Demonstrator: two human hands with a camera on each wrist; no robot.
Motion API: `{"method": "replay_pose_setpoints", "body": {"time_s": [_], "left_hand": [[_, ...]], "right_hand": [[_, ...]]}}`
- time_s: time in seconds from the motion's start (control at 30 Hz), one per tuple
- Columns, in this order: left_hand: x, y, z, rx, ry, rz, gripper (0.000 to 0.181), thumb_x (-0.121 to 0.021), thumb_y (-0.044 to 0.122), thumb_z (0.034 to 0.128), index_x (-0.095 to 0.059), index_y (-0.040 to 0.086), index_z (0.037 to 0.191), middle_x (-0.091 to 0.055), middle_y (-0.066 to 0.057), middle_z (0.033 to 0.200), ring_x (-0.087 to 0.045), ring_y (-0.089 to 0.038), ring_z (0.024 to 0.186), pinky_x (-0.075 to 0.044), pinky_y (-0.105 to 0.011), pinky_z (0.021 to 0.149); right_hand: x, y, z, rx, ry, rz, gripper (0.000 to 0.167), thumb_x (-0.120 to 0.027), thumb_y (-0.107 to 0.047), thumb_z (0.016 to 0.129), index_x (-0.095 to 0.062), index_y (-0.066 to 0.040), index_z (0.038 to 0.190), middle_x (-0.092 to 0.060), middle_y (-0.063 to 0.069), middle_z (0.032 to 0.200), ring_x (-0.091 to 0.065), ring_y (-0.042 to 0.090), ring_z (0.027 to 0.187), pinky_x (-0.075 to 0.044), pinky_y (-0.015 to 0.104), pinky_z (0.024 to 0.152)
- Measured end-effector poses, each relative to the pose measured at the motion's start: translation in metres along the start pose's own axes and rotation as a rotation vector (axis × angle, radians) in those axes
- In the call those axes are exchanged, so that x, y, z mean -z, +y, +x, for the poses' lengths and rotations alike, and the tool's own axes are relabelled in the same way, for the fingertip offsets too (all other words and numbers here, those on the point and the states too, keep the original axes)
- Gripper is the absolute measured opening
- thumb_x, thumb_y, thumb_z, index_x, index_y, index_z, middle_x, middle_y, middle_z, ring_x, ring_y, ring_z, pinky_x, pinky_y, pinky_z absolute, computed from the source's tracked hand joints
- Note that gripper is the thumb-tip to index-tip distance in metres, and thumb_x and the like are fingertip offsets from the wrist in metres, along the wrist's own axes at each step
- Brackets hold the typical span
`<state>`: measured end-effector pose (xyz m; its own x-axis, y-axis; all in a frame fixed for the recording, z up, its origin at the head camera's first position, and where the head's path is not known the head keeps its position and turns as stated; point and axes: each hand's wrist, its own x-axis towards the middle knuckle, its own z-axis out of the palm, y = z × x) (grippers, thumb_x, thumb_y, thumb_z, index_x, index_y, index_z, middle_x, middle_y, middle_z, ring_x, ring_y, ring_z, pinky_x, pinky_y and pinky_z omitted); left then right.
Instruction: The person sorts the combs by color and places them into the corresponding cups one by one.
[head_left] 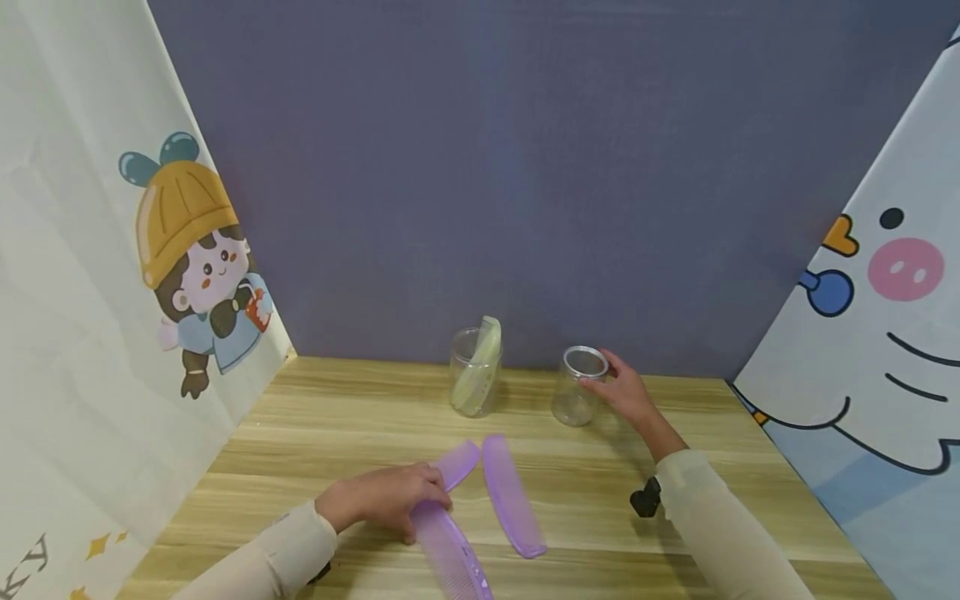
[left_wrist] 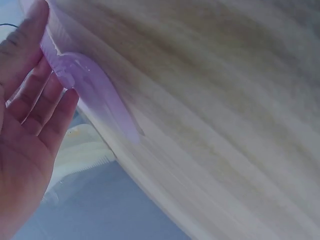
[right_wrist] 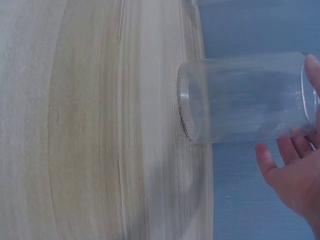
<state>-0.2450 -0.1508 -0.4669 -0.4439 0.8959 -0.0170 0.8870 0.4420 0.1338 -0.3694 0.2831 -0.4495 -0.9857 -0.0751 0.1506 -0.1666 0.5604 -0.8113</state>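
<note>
My left hand pinches a purple comb near its upper end, and fingers and thumb lie on either side of it in the left wrist view. Just beyond that hand lies a second purple comb, partly covered by it. To their right, a third purple comb lies flat on the wooden table. At the back right, my right hand holds a clear jar with a silver rim by its upper part. The jar stands upright and looks see-through, with nothing visible inside.
Left of the jar, a clear cup holds pale yellow-green combs; how many cannot be told. A dark grey-blue backdrop rises behind the table. Printed white panels flank both sides.
</note>
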Motion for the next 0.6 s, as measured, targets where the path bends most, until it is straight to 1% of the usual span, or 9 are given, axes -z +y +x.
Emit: {"method": "replay_pose_setpoints", "body": {"time_s": [0.13, 0.23, 0.37, 0.47, 0.6], "left_hand": [[-0.0010, -0.0026, -0.0008, -0.008, 0.008, 0.000, 0.057, -0.091, 0.017, 0.0660, -0.073, 0.016, 0.120, -0.065, 0.008, 0.115, -0.057, -0.001, 0.106, -0.050, -0.014, 0.095], [-0.0014, -0.0028, -0.0005, 0.011, -0.001, -0.010, 0.056, -0.091, 0.015, 0.0668, -0.073, 0.015, 0.120, -0.064, 0.008, 0.115, -0.057, -0.001, 0.107, -0.050, -0.014, 0.096], [-0.0003, -0.0025, 0.0010, 0.040, -0.018, -0.017, 0.051, -0.091, 0.013, 0.0667, -0.074, 0.014, 0.115, -0.062, 0.007, 0.112, -0.057, -0.001, 0.105, -0.050, -0.014, 0.096], [0.0003, -0.0030, 0.0017, 0.043, -0.021, -0.007, 0.048, -0.091, 0.013, 0.0664, -0.075, 0.014, 0.111, -0.061, 0.008, 0.111, -0.057, -0.001, 0.104, -0.050, -0.014, 0.096], [0.0003, -0.0045, 0.0011, 0.053, -0.025, -0.035, 0.049, -0.092, 0.013, 0.0668, -0.075, 0.014, 0.113, -0.061, 0.008, 0.112, -0.057, 0.000, 0.105, -0.050, -0.014, 0.098]], "right_hand": [[-0.0001, -0.0007, 0.0005, -0.002, 0.000, -0.011, 0.096, -0.076, -0.041, 0.092, -0.022, -0.003, 0.161, -0.037, 0.029, 0.159, -0.037, 0.046, 0.146, -0.044, 0.061, 0.111], [-0.0003, -0.0012, 0.0002, 0.002, -0.002, -0.010, 0.096, -0.076, -0.042, 0.092, -0.022, -0.003, 0.161, -0.037, 0.029, 0.159, -0.037, 0.046, 0.146, -0.044, 0.061, 0.110], [-0.0010, -0.0014, 0.0000, 0.007, 0.002, -0.004, 0.095, -0.076, -0.040, 0.092, -0.022, -0.002, 0.161, -0.038, 0.029, 0.158, -0.037, 0.046, 0.146, -0.044, 0.061, 0.111], [-0.0011, -0.0015, -0.0001, 0.006, 0.004, 0.004, 0.095, -0.076, -0.039, 0.092, -0.022, -0.002, 0.161, -0.038, 0.029, 0.158, -0.036, 0.046, 0.147, -0.044, 0.061, 0.111], [-0.0007, -0.0022, -0.0011, -0.002, 0.000, 0.008, 0.096, -0.076, -0.039, 0.092, -0.022, -0.003, 0.162, -0.037, 0.029, 0.158, -0.035, 0.046, 0.147, -0.044, 0.062, 0.111]]}}
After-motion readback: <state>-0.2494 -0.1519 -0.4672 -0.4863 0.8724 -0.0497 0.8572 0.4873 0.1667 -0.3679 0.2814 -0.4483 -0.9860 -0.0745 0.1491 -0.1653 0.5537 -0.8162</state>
